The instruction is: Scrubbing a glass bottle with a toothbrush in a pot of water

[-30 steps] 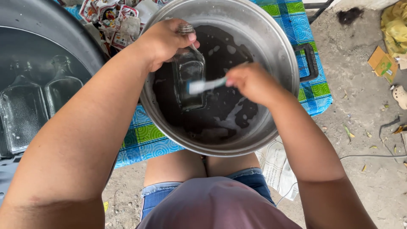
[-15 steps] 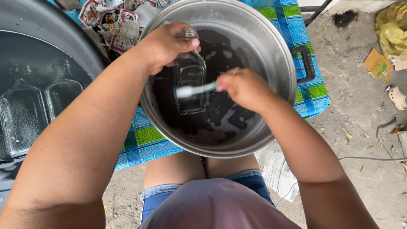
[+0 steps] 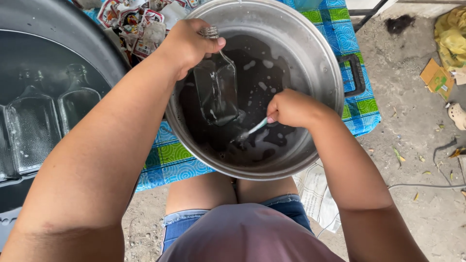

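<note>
My left hand [image 3: 187, 43] grips the threaded neck of a clear flat glass bottle [image 3: 217, 90] and holds it tilted over the dark soapy water inside a big metal pot [image 3: 320, 73]. My right hand [image 3: 291, 107] is closed on a small pale-blue toothbrush [image 3: 253, 130]. The brush head points down-left and dips toward the water just below the bottle's base.
A dark round basin [image 3: 58, 53] at left holds water and several more clear bottles [image 3: 31, 131]. Torn paper labels [image 3: 131, 22] lie between basin and pot. Both stand on a blue-green checked cloth [image 3: 170, 160]. Bare ground with litter and a cable lies at right.
My right hand has dropped the toothbrush from the bottle's side down toward the water below it. My left hand has lifted and tilted the bottle slightly.
</note>
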